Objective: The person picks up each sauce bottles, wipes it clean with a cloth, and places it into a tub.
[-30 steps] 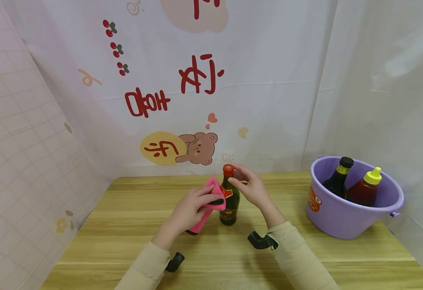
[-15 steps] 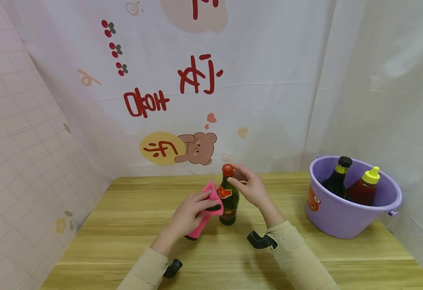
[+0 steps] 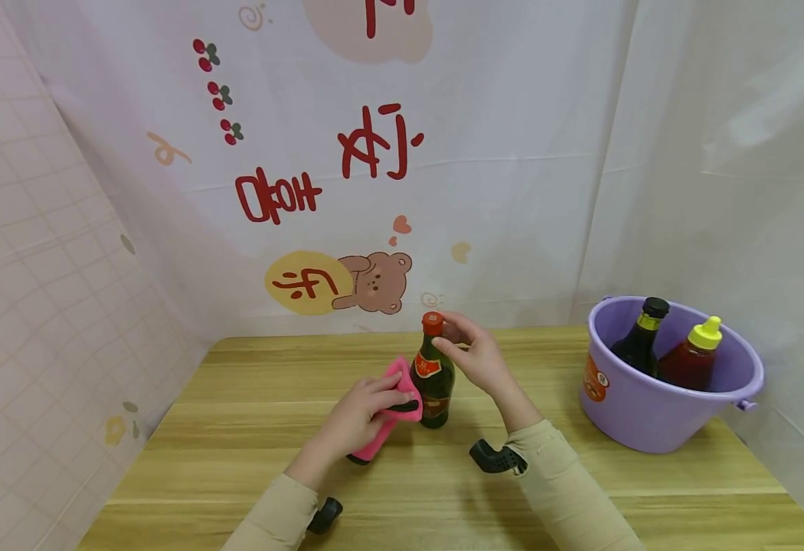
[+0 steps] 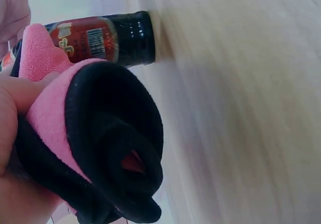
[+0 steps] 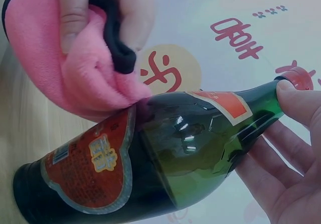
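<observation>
A dark green glass bottle [image 3: 434,383] with a red cap [image 3: 433,322] and red labels stands upright on the wooden table. My right hand [image 3: 476,355] holds its neck just under the cap, thumb at the front and fingers behind. My left hand [image 3: 355,417] grips a bunched pink cloth [image 3: 374,442] with black edging. That cloth meets the bottle's left side, close to the upper edge of the large red label [image 5: 95,166] in the right wrist view. Rolled folds of the black edging [image 4: 115,133] fill the middle of the left wrist view, partly covering the bottle.
At the right stands a purple bucket [image 3: 650,421]. Inside it are a dark bottle [image 3: 639,344] with a black cap and a red-brown squeeze bottle [image 3: 691,363] with a yellow nozzle top. A printed white curtain [image 3: 498,191] hangs behind the table [image 3: 264,413].
My left hand has moved the cloth down and slightly left along the bottle's side, baring more of the upper red label. The right hand keeps its hold on the neck.
</observation>
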A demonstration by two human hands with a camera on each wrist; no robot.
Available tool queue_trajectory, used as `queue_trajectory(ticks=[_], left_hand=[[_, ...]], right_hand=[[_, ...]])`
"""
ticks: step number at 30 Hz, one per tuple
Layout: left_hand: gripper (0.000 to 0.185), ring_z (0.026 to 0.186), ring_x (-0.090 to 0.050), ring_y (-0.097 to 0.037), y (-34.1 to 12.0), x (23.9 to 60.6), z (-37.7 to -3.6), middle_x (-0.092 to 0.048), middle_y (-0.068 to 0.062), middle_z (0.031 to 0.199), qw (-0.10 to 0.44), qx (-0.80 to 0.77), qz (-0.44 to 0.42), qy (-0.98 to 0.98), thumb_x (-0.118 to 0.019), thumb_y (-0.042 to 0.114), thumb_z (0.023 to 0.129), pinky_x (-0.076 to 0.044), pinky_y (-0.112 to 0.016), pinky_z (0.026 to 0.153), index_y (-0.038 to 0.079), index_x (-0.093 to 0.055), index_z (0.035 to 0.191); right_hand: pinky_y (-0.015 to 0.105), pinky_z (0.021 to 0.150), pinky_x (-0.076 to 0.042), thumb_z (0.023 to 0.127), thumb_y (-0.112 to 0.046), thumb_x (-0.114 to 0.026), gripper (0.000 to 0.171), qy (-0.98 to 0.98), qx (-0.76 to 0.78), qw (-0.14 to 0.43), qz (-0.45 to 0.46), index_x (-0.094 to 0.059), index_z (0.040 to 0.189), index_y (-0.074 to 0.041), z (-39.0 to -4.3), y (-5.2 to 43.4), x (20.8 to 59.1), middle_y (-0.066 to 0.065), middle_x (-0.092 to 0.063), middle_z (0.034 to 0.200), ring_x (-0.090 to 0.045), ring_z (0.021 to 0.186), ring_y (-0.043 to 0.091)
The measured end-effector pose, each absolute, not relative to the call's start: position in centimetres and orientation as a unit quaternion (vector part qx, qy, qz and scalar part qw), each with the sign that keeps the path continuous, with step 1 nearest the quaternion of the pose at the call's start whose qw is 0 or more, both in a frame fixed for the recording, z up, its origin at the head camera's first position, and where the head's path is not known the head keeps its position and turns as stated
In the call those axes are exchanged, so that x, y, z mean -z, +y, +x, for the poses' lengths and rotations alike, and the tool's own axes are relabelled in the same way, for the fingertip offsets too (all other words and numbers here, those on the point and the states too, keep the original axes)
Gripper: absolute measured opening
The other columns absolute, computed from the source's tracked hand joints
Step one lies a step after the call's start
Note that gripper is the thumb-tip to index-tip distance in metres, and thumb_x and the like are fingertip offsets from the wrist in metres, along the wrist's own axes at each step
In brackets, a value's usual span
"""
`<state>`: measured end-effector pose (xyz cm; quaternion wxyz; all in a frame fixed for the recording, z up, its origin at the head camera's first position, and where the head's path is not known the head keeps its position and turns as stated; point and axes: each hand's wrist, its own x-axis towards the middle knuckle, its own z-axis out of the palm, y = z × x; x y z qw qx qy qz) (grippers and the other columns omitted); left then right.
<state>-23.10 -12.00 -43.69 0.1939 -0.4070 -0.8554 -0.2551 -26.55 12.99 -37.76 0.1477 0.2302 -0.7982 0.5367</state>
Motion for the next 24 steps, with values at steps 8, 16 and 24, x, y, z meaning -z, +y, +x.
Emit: queue_trajectory(ticks=[8,16,24], left_hand=[[0.043,0.109,-0.06,-0.031,-11.7,44.6,-23.2,-0.059,-0.011,0.137,0.153,0.223,-0.399,-0.876,-0.078,0.001,0.082,-0.053,-0.045,0.089,0.024,-0.075,0.118],[0.041,0.095,-0.061,-0.028,-11.1,45.3,-22.9,-0.058,-0.013,0.137,0.101,0.179,-0.39,-0.897,-0.075,0.005,0.086,-0.053,-0.037,0.075,0.028,-0.073,0.12],[0.041,0.119,-0.06,-0.023,-10.4,45.1,-23.6,-0.065,-0.004,0.128,0.08,0.133,-0.414,-0.897,-0.071,0.001,0.086,-0.05,-0.038,0.086,0.026,-0.073,0.119]], right_hand=[[0.048,0.083,-0.054,0.093,-0.016,-0.07,0.044,-0.8,-0.533,0.154,0.23,-0.06,0.135,-0.01,-26.5,12.9,37.7,0.016,-0.07,0.113,-0.068,0.095,0.029],[0.053,0.083,-0.053,0.092,-0.005,-0.068,0.043,-0.806,-0.527,0.153,0.222,-0.058,0.134,-0.002,-25.8,12.5,36.9,0.023,-0.068,0.113,-0.067,0.095,0.036],[0.05,0.083,-0.054,0.093,-0.003,-0.067,0.042,-0.808,-0.521,0.154,0.228,-0.057,0.133,0.002,-24.9,12.3,36.0,0.024,-0.068,0.113,-0.067,0.095,0.036]])
